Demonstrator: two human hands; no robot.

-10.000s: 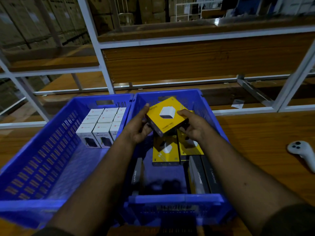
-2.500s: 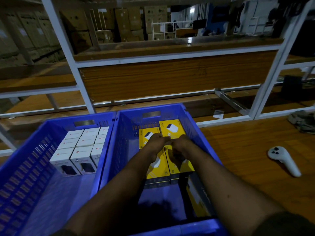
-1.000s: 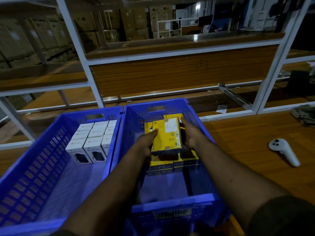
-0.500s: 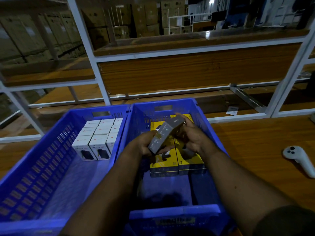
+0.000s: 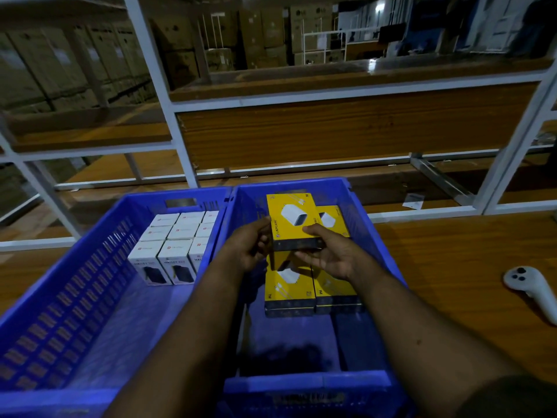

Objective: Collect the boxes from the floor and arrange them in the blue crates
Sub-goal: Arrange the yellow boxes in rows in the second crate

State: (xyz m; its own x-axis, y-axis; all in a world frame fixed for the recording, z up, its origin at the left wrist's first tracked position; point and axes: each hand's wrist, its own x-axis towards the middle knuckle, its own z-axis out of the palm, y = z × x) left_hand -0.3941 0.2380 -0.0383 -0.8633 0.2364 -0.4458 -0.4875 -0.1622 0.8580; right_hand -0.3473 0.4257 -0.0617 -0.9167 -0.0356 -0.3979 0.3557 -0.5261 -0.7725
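Change: box (image 5: 292, 220) turned since half a second ago; then it showed its dark side edge-up, now the yellow face is up and level.
Box: held above the right crate (image 5: 366, 224), over the far end of the yellow stack (image 5: 289, 289); not yet set down.
Left hand (image 5: 247, 250): fingers curled on the box's left edge, holding.
Right hand (image 5: 327, 253): thumb on top, fingers under the near dark edge, holding.
Stack below: two yellow boxes side by side, one more (image 5: 331, 220) behind, partly hidden.
Left crate (image 5: 99, 251): white boxes (image 5: 176, 245) packed at the far end.
Risk, skew: likely lands off-square on the box beneath if lowered tilted; light is dim and edges are hard to read.
Risk, fingers: those under the near edge could lift that side, so the box slides forward.
Risk, nudge: forearms near the crate wall may shove the row.
Beside: white controller (image 5: 533, 286) on the wood, well apart.
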